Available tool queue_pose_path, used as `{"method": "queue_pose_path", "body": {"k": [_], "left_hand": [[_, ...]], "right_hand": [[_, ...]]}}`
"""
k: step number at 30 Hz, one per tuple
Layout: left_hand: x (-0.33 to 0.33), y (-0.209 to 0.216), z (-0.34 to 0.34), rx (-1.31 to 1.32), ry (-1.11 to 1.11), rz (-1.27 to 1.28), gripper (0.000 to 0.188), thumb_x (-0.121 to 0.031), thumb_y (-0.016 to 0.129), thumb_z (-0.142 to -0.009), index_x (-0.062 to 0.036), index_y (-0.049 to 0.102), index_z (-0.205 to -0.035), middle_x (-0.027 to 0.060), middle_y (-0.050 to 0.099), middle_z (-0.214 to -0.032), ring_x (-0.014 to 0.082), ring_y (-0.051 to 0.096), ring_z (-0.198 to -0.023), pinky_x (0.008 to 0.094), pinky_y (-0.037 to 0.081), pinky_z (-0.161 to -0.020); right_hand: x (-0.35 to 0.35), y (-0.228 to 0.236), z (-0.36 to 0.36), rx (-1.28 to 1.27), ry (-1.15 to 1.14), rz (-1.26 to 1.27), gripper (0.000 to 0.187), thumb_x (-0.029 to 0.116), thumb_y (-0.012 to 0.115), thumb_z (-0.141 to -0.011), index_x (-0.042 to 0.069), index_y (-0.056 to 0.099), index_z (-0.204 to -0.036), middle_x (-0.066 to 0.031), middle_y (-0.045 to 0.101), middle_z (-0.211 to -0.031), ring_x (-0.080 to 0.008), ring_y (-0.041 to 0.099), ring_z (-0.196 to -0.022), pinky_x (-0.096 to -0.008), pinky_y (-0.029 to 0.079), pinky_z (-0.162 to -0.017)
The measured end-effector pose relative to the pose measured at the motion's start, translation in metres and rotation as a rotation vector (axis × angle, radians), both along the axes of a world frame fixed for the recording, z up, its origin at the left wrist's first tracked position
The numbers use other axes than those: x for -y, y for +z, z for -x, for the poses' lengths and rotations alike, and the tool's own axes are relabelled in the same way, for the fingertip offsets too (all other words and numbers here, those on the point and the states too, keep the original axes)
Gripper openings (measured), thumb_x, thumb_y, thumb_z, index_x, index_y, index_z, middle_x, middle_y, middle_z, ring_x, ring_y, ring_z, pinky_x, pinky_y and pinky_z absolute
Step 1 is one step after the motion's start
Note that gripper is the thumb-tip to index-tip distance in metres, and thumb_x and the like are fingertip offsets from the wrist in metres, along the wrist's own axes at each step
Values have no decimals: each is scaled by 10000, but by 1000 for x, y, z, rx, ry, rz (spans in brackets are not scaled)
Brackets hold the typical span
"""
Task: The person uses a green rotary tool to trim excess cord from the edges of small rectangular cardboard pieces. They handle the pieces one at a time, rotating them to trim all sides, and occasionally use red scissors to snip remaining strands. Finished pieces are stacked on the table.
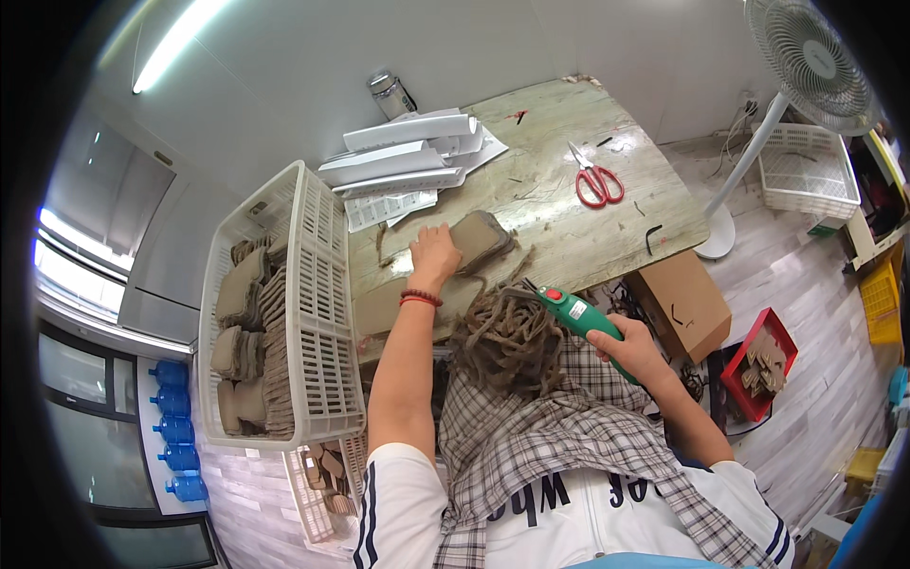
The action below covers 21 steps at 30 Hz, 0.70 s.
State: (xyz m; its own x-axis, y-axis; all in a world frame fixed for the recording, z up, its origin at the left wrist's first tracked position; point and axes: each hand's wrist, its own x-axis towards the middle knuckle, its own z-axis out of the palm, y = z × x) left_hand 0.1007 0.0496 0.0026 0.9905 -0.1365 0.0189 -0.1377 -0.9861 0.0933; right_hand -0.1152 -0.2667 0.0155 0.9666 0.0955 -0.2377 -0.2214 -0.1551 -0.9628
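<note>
My left hand (434,254) is at the left end of a small stack of brown, round-cornered fabric pieces (481,239) on the table, its fingers curled against the edge; their tips are partly hidden. In my right hand (633,349) is a green handheld electric cutter (580,313) with a red button, its tip pointing up and left. The cutter's tip is just above a tangled heap of brown fabric strips (512,339), which lies on my checked apron (550,431) at the table's near edge.
A tall white plastic basket (301,313) of stacked brown pieces (248,303) stands left of the table (545,213). Red-handled scissors (597,184) and papers (408,156) lie on top. Right are a cardboard box (684,302), red tray (791,346) and fan (806,66).
</note>
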Motion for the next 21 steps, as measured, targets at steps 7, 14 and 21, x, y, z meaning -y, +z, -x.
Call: {"method": "queue_pose_path", "body": {"k": [7, 14, 21], "left_hand": [[27, -11, 20, 312, 154, 229, 468, -215, 797, -631, -12, 600, -1004, 161, 595, -968, 343, 525, -1001, 472, 408, -889], [47, -17, 61, 48, 353, 1654, 381, -16, 744, -742, 25, 579, -1084, 117, 622, -1098, 250, 616, -946, 385, 500, -825], [94, 5, 101, 84, 301, 2274, 430, 68, 631, -838, -29, 498, -1235, 93, 596, -1172, 248, 594, -1052, 401, 508, -926]], "right_hand": [[5, -10, 5, -8, -41, 10, 320, 312, 697, -842, 5, 637, -906, -9, 583, -653, -67, 537, -579, -238, 435, -535], [-6, 5, 3, 20, -73, 28, 281, 258, 677, -862, -11, 627, -923, -17, 583, -675, -73, 537, -594, -242, 442, -546], [-20, 14, 5, 89, -127, 26, 243, 200, 675, -871, -23, 615, -948, -14, 579, -677, -63, 525, -595, -234, 439, -546]]}}
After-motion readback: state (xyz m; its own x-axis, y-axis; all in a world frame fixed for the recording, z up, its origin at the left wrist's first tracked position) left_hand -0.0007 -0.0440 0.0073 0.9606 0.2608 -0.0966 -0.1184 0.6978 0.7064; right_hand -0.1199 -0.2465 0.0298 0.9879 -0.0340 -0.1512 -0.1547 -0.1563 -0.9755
